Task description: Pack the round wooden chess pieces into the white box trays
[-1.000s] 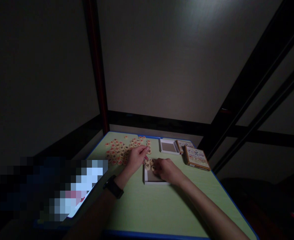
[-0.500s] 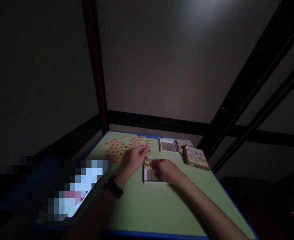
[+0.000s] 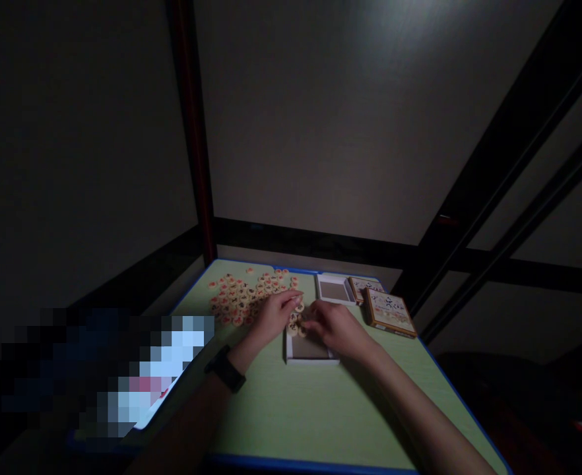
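**Pretty dim on my end, but busy**

Closest to me there's a black wristband (image 3: 226, 371) over a green table (image 3: 291, 415) with blue edging. A bit farther in I've got the near tray (image 3: 313, 361), with a few round pieces (image 3: 293, 328) bunched at its far-left corner. My right hand (image 3: 307, 322) leans over its right side, fingers curled inward right at those pieces; can't tell if they're clamped on one. My left hand (image 3: 297, 299) is just past that corner, thumb and finger close together by another piece (image 3: 299, 307). Pinched? Can't tell. Left of it spreads a heap (image 3: 236, 303) of red- and black-marked discs. Farther off to the right: a front box (image 3: 391, 313), then a back box (image 3: 367, 287) beside the second tray (image 3: 335, 289).
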Action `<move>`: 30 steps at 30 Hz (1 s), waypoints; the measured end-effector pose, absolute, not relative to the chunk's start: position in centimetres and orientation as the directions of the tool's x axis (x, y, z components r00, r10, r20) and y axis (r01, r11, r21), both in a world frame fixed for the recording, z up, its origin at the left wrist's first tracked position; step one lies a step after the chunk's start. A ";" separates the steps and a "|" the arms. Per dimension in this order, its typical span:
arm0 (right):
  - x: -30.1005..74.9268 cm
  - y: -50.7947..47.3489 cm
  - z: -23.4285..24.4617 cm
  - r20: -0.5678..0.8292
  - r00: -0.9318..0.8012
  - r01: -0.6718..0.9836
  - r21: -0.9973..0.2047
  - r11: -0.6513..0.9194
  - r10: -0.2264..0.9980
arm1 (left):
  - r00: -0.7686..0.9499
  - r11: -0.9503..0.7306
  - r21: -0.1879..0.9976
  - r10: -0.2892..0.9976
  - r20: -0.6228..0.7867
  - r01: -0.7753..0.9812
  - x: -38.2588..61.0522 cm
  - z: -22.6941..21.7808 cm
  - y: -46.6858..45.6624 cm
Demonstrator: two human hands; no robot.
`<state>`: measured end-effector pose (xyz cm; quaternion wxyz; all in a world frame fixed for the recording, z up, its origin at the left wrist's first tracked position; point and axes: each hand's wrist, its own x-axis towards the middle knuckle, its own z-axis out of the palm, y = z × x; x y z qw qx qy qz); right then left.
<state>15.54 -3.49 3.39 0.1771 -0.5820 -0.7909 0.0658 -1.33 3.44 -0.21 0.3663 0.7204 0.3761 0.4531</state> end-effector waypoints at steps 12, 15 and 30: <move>15.8 -3.5 3.4 0.228 -0.360 0.902 -0.164 0.400 0.905 | 0.494 -0.509 0.786 0.813 0.307 0.350 -1.4 0.7 2.0; 15.7 -3.6 3.5 0.244 -0.358 0.889 -0.207 0.409 0.901 | 0.511 -0.531 0.774 0.798 0.321 0.344 -1.3 0.9 1.8; 15.1 -3.1 2.6 -0.023 -0.320 0.947 0.035 0.321 0.947 | 0.312 -0.350 0.191 0.929 0.199 0.917 -2.2 2.3 1.2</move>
